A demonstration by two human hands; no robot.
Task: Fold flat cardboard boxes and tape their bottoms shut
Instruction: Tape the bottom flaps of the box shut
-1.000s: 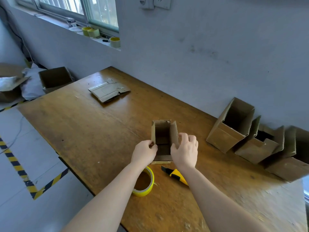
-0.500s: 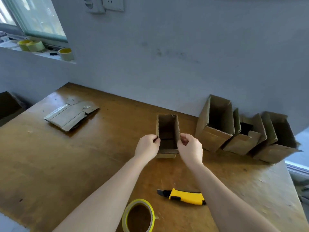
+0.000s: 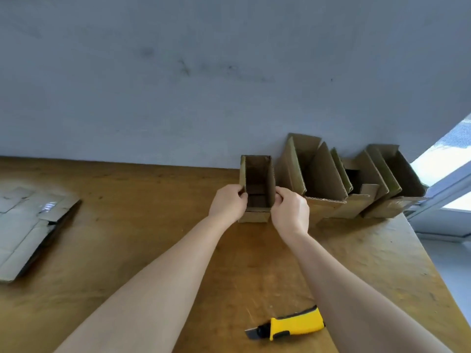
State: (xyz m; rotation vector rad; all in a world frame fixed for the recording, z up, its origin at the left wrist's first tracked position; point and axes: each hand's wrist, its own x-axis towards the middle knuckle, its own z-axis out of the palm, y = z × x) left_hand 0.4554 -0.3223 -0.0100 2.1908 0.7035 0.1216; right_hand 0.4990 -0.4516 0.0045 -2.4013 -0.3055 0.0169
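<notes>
Small brown cardboard box (image 3: pixel 257 182), folded open, upright on the desk (image 3: pixel 127 225) close to the wall, open top up, side walls pinched by left hand (image 3: pixel 226 207) and right hand (image 3: pixel 290 212). Just beside it on the right, row of three open boxes (image 3: pixel 323 179), tilted, overlapping. Well apart on the left, stack of flat cardboard (image 3: pixel 25 233), lying flat.

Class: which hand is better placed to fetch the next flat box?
Probably left. The left hand grips the box by its left wall, toward the flat stack; the right hand is farther off.
</notes>
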